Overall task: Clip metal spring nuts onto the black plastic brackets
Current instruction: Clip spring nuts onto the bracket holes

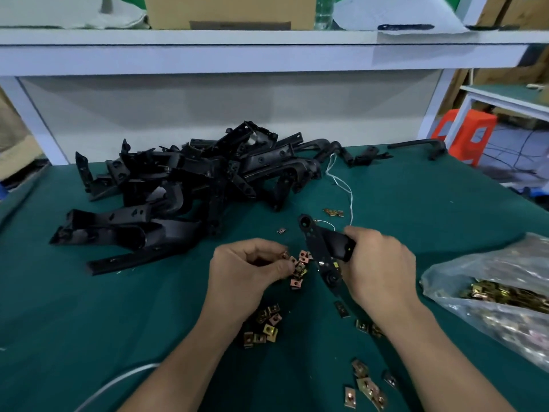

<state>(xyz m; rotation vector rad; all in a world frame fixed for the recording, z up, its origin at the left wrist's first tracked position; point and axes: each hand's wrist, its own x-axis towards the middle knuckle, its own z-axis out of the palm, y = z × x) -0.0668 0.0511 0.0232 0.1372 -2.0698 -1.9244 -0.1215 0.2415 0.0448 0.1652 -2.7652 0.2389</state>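
Note:
My right hand [377, 263] grips a black plastic bracket [323, 248] that stands tilted over the green table, its round end pointing up and away. My left hand [246, 269] has its fingers curled over a small cluster of metal spring nuts [300, 267] just left of the bracket and pinches one of them. More loose spring nuts [269, 324] lie under my left wrist, and others [367, 385] lie near the front edge. A big pile of black brackets [178, 188] covers the table's back left.
A clear plastic bag of spring nuts [499, 292] lies at the right edge. A white string [341, 185] trails behind the held bracket. Two loose brackets [421, 145] sit at the back right. A white shelf [267, 49] overhangs the table's rear.

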